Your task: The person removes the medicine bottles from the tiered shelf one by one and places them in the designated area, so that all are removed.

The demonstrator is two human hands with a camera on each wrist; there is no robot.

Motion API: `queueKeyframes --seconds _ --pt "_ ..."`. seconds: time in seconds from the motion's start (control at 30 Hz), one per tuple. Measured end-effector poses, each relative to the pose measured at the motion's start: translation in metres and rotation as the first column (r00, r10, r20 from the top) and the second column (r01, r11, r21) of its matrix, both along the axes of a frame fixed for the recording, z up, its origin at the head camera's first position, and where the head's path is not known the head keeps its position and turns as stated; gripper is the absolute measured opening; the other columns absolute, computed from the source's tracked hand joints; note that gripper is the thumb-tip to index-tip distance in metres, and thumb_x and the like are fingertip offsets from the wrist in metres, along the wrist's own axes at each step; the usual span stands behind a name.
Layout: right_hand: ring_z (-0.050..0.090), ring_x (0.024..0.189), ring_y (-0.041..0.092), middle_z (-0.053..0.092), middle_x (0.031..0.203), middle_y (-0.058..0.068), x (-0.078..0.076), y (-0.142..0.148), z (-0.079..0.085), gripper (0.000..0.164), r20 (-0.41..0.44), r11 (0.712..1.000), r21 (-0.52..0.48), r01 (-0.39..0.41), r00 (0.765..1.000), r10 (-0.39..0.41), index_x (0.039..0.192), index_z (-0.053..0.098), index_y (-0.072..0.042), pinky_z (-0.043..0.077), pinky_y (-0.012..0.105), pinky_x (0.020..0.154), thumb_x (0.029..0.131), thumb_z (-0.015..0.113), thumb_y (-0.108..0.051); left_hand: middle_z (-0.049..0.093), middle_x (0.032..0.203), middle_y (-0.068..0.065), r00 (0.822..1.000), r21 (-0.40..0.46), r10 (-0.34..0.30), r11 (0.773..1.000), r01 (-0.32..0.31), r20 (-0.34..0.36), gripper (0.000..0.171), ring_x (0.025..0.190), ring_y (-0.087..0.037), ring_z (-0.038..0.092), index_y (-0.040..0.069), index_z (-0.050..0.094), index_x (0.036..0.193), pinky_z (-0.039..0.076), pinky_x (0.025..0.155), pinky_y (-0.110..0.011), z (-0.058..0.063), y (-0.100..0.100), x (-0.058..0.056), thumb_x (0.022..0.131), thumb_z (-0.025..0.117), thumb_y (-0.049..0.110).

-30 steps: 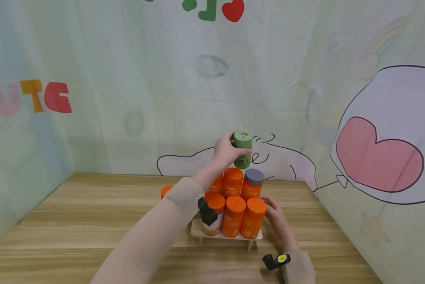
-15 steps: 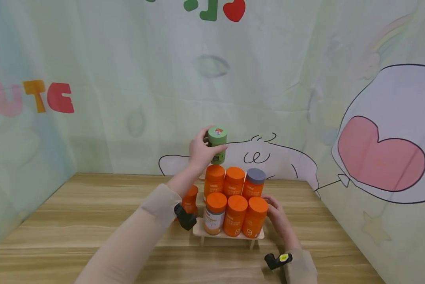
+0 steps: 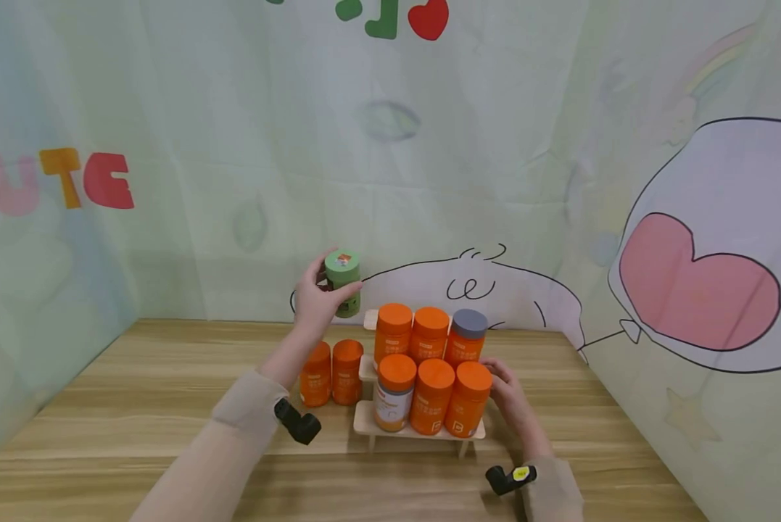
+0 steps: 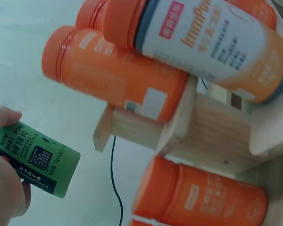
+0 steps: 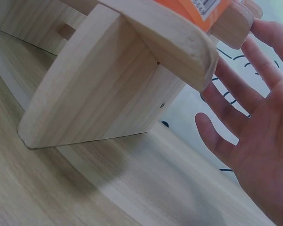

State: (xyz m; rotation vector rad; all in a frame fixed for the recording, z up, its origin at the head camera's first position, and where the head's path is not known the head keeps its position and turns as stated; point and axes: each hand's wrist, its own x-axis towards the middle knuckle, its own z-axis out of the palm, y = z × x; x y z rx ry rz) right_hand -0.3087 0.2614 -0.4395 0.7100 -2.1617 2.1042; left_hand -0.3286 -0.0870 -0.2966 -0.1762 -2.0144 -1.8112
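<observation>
My left hand (image 3: 315, 301) grips a green supplement bottle (image 3: 343, 286) in the air, left of the top of a tiered wooden stand (image 3: 365, 422). Thumb and fingers wrap the bottle (image 4: 54, 160), its printed label showing in the left wrist view. Orange bottles fill two visible rows of the stand. One has a grey lid (image 3: 470, 324), and a front one bears a white label (image 3: 391, 404). At the stand's right side is my right hand (image 3: 509, 399); in the right wrist view its fingers (image 5: 245, 92) are loosely extended, tips right at the shelf edge.
Two orange bottles (image 3: 315, 373) stand on the wood-grain table (image 3: 168, 406), just left of the stand. A printed cloth backdrop (image 3: 233, 145) rises behind the table. A thin dark cable (image 4: 114, 174) hangs behind the stand in the left wrist view.
My left hand has carried the green bottle leftward from above the stand's top, lowering it slightly at the end. The two bottles on the table have come into view. My right hand stays put.
</observation>
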Motion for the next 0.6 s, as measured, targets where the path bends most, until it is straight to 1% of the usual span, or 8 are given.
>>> queueKeyframes --seconds 0.13,0.3,0.4,0.5,0.6 --pt "0.06 0.096 0.003 0.064 0.102 -0.017 -0.001 -0.001 0.0 0.034 0.009 1.0 0.004 0.006 1.0 -0.006 0.105 0.061 -0.036 0.046 0.023 0.088 0.1 0.038 -0.011 0.054 0.135 -0.013 0.998 0.015 0.058 0.998 -0.058 -0.018 0.07 0.118 -0.027 0.049 0.015 0.046 0.145 0.044 0.097 -0.041 -0.011 -0.015 0.002 0.083 0.077 0.013" --pt "0.059 0.095 0.003 0.064 0.101 -0.017 0.0 -0.002 0.001 0.034 0.024 1.0 -0.002 0.025 0.999 -0.025 0.105 0.061 -0.036 0.047 0.023 0.087 0.1 0.038 -0.011 0.054 0.136 -0.013 0.993 0.045 0.115 0.993 -0.113 -0.037 0.07 0.119 -0.024 0.05 0.014 0.047 0.145 0.043 0.097 -0.035 -0.019 -0.029 0.009 0.082 0.078 0.012" --pt "0.059 0.096 0.003 0.063 0.102 -0.016 0.001 -0.002 0.001 0.034 0.028 0.999 -0.005 0.034 0.999 -0.034 0.105 0.06 -0.035 0.047 0.023 0.087 0.1 0.038 -0.011 0.054 0.135 -0.013 0.991 0.074 0.13 0.989 -0.128 -0.024 0.071 0.117 -0.023 0.049 0.013 0.046 0.145 0.042 0.095 -0.033 -0.025 -0.037 0.012 0.081 0.078 0.01" --pt "0.059 0.098 0.003 0.063 0.103 -0.016 0.002 -0.002 0.001 0.032 0.035 0.999 -0.003 0.035 0.999 -0.034 0.105 0.06 -0.034 0.046 0.023 0.089 0.1 0.038 -0.011 0.052 0.134 -0.011 0.99 0.094 0.14 0.986 -0.139 -0.001 0.071 0.114 -0.017 0.047 0.015 0.045 0.146 0.041 0.093 -0.03 -0.031 -0.046 0.014 0.082 0.077 0.01" --pt "0.059 0.098 0.003 0.064 0.103 -0.017 0.002 -0.003 0.001 0.032 0.033 1.0 0.0 0.026 0.999 -0.026 0.106 0.06 -0.034 0.046 0.023 0.09 0.1 0.038 -0.011 0.05 0.134 -0.01 0.99 0.103 0.135 0.985 -0.138 0.034 0.072 0.112 -0.015 0.045 0.016 0.043 0.148 0.041 0.096 -0.032 -0.037 -0.056 0.017 0.084 0.075 0.009"
